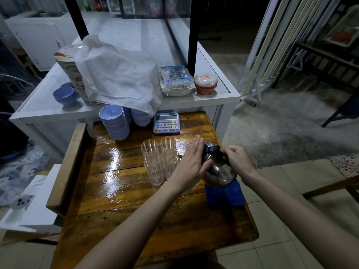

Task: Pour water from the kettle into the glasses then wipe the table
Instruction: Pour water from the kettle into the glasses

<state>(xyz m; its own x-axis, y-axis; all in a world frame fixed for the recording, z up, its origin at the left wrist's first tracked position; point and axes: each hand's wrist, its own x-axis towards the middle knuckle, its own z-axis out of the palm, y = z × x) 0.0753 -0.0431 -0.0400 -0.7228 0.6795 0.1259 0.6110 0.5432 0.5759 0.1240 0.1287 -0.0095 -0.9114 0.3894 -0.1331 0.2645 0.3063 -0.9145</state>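
Note:
A steel kettle (219, 172) with a black handle tilts leftward above a folded blue cloth (225, 195) at the right edge of the wooden table (120, 191). My right hand (236, 159) grips the kettle's handle. My left hand (192, 162) lies flat, fingers straight, against the kettle's lid and left side. The spout points at three clear ribbed glasses (153, 164) standing close together just left of the kettle. The nearest glass (171, 162) is partly hidden by my left hand. Whether water is flowing cannot be seen.
A pastel calculator (166, 122) and stacked blue bowls (114, 121) sit at the table's far end. Behind is a white counter (48, 107) with plates under a white cloth (120, 74), a plastic packet and a red-white container (206, 83). The tabletop shines wet.

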